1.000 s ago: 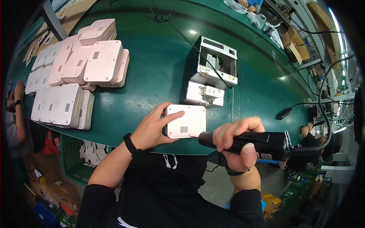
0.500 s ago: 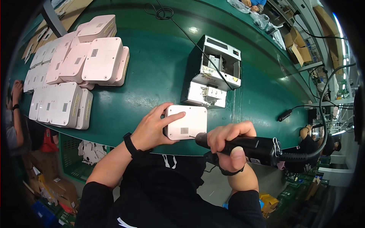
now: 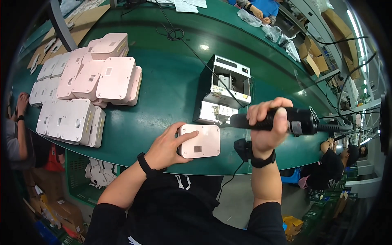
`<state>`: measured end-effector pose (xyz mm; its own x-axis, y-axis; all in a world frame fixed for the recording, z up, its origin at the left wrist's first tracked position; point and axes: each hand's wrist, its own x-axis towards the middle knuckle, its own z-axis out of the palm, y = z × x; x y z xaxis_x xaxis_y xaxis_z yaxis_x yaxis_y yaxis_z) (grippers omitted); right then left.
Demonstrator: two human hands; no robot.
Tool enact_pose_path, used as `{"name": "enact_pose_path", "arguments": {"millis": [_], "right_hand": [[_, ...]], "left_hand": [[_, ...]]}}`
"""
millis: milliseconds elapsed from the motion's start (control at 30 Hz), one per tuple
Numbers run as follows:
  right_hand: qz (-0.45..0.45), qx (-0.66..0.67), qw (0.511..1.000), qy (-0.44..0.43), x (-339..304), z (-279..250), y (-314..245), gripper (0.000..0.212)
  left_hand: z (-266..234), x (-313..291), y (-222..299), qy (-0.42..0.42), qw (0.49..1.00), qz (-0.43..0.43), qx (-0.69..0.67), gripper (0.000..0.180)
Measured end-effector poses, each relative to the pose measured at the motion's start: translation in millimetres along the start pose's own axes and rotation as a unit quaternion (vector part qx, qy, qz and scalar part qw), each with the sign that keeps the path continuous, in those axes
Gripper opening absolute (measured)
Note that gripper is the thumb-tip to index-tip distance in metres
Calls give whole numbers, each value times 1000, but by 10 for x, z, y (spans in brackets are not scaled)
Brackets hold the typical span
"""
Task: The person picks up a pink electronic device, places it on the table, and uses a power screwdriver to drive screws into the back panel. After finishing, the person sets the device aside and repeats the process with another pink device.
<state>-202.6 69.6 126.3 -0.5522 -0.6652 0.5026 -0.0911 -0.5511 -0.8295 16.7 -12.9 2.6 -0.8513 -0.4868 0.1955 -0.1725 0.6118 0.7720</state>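
My left hand point(image 3: 166, 146) grips a pale pink plastic case point(image 3: 206, 143) at its left side, thumb on top and fingers along the edge. The case lies on the green table near its front edge, a slotted vent and corner holes facing up. My right hand point(image 3: 267, 126) is wrapped round a black corded electric screwdriver point(image 3: 303, 118), raised and pointing left. Its front end is just right of the metal tray of a screw feeder point(image 3: 210, 109); the bit is too blurred to make out. A cable crosses over the feeder.
Stacks of pink cases point(image 3: 116, 79) and white cases point(image 3: 71, 120) cover the table's left side. A green crate point(image 3: 77, 179) with white parts stands below the edge. Co-workers sit at the left, far side and right. An open carton point(image 3: 312, 57) stands at far right.
My right hand has lifted the screwdriver off the pink case's lower right corner and moved it up and right, toward the feeder. My left hand still holds the case. The view has shifted.
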Motion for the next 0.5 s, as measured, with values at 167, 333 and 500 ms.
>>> {"name": "enact_pose_path", "arguments": {"millis": [167, 333, 500], "right_hand": [[45, -58, 997, 18, 68, 54, 61, 24], [123, 66, 988, -64, -302, 240, -159, 31], [146, 19, 982, -114, -533, 561, -395, 43]], "left_hand": [[-7, -6, -16, 5, 1000, -6, 2, 77], [6, -10, -23, 7, 1000, -14, -6, 77], [-9, 5, -53, 12, 1000, -5, -16, 76]]}}
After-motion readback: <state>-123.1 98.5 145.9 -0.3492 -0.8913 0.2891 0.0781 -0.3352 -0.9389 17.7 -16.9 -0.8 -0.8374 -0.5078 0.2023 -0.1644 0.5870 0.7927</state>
